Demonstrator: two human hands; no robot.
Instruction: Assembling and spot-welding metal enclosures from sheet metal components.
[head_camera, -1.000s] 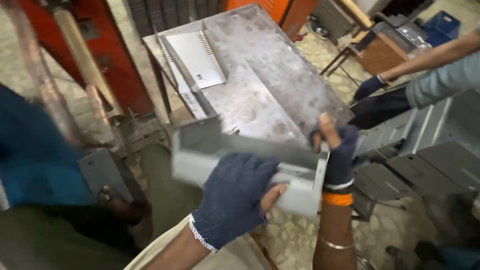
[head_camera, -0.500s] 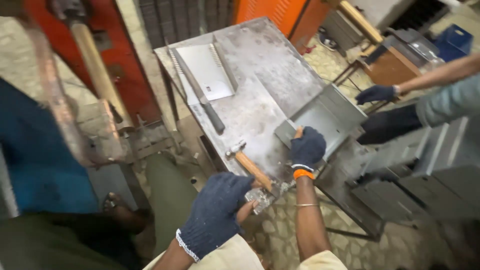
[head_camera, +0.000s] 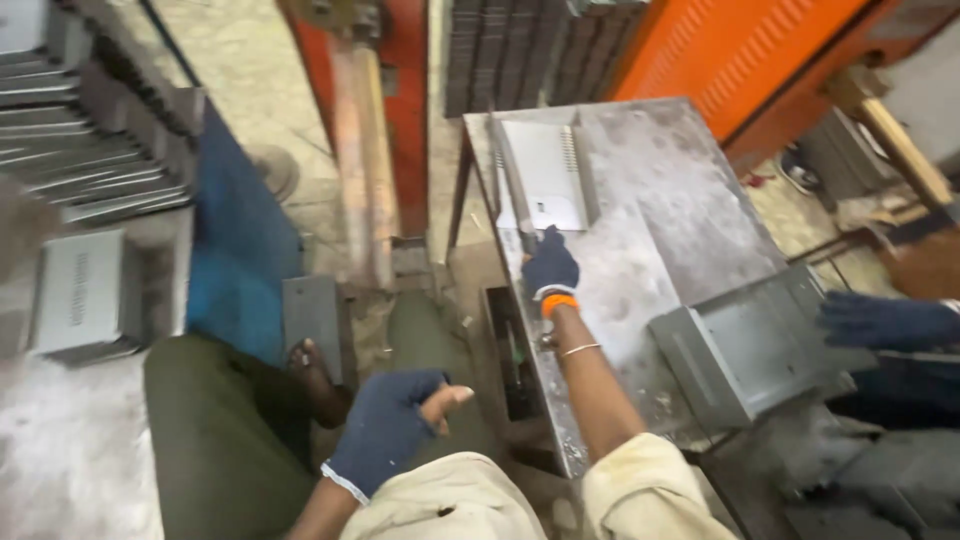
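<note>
The right hand is stretched forward over the near-left edge of the worktop, arm almost straight, its gloved fingers curled onto the end of a long steel bar that lies along the worktop's left side; the grip looks closed on the bar, though blur hides the fingertips. The left hand hangs low, off the worktop, above the lap, glove loosely half-curled with a bare fingertip poking out, holding nothing.

Half a second ago the right hand rested on a folded grey box at the worktop's right edge and a hammer lay by it; now the hand has left the box and gone to the bar, and the hammer is out of sight. The left hand has dropped further left.

Beside the bar lies a pale slotted panel. The box sits at the right edge, where another person's gloved hand touches it. A red post stands left of the worktop, with a blue sheet and stacked grey parts further left.
</note>
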